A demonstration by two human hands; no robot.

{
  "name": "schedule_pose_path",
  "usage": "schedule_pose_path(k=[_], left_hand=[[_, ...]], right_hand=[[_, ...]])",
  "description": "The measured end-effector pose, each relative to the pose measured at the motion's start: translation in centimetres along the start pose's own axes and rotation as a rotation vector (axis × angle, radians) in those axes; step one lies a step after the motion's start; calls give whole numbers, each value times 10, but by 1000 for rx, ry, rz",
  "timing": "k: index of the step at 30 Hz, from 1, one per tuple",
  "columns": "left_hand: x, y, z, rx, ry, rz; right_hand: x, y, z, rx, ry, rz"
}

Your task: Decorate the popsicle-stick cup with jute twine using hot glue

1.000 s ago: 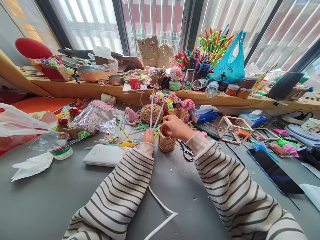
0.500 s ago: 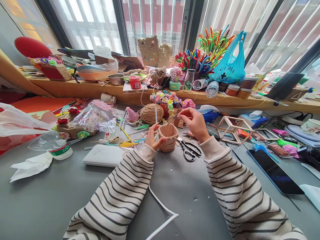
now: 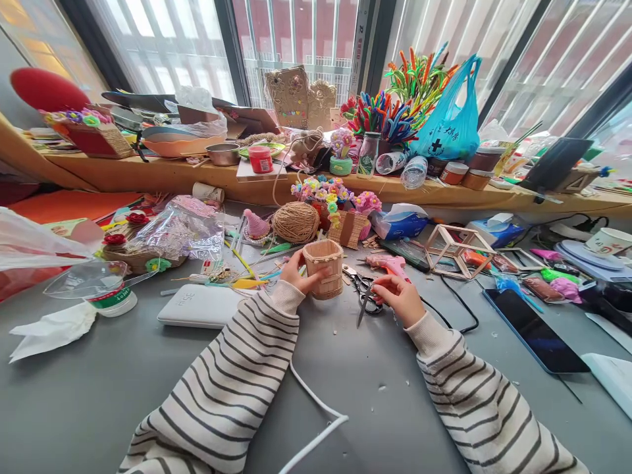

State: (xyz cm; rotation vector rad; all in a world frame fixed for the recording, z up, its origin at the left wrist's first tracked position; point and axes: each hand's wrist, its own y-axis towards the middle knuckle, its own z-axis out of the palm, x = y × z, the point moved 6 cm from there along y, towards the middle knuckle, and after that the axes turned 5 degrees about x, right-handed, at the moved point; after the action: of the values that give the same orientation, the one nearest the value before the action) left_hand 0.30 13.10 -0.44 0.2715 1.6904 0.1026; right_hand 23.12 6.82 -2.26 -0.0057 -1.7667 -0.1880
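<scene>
My left hand (image 3: 300, 271) is wrapped round the left side of a small wooden-stick bucket (image 3: 332, 283), its thumb across the front. Twine or a braided trim runs along the bucket's rim, and its mouth faces up. To the right, my right hand (image 3: 399, 297) pinches a slim dark pointed tool (image 3: 364, 311), its tip aimed down at the table; its exact kind is unclear. Black-handled scissors (image 3: 364, 284) lie just behind that tool, between bucket and hand. A pink glue gun (image 3: 388, 264) rests beyond my right fingers.
Behind the bucket are a ball of twine (image 3: 296, 222) and crocheted flowers (image 3: 323, 192). A white power bank (image 3: 197, 307) lies left, with a white cable (image 3: 316, 401) in front. Rightward are a stick frame (image 3: 459, 251) and a phone (image 3: 536, 332).
My right hand has come down and right from above the bucket's rim, and the dark tool now shows in it. The bucket is turned and slightly raised in my left hand.
</scene>
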Motion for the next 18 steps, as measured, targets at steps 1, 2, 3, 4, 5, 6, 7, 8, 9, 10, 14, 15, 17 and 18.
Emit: schedule_pose_path(k=[1, 2, 3, 4, 5, 6, 7, 8, 9, 10, 14, 15, 17, 18], left_hand=[[-1, -1, 0, -2, -29, -17], [-3, -2, 0, 1, -61, -30], [-5, -2, 1, 6, -94, -40], [-6, -3, 2, 11, -125, -47], [-8, -4, 2, 14, -152, -52], [-8, -4, 2, 14, -176, -60], [-8, -4, 3, 11, -197, -69], [-7, -4, 2, 6, -216, -81], [-5, -3, 2, 2, -232, -95], [-3, -3, 2, 0, -248, -112], [6, 0, 3, 10, -310, -183], [7, 0, 3, 12, -324, -196], [7, -1, 4, 16, -349, -218], [6, -2, 4, 18, -358, -228]], right_hand=[[0, -2, 3, 35, -26, -4], [1, -5, 6, 63, -56, -13], [3, -7, 8, 84, -89, -27], [5, -8, 10, 97, -125, -45], [7, -10, 11, 102, -163, -66], [10, -11, 12, 102, -201, -88], [12, -12, 13, 98, -238, -111], [14, -13, 13, 94, -272, -133], [16, -13, 14, 90, -303, -154], [17, -14, 14, 87, -330, -174], [19, -15, 15, 89, -412, -244], [19, -15, 15, 91, -427, -260], [18, -15, 15, 93, -450, -294], [18, -15, 15, 93, -459, -309]])
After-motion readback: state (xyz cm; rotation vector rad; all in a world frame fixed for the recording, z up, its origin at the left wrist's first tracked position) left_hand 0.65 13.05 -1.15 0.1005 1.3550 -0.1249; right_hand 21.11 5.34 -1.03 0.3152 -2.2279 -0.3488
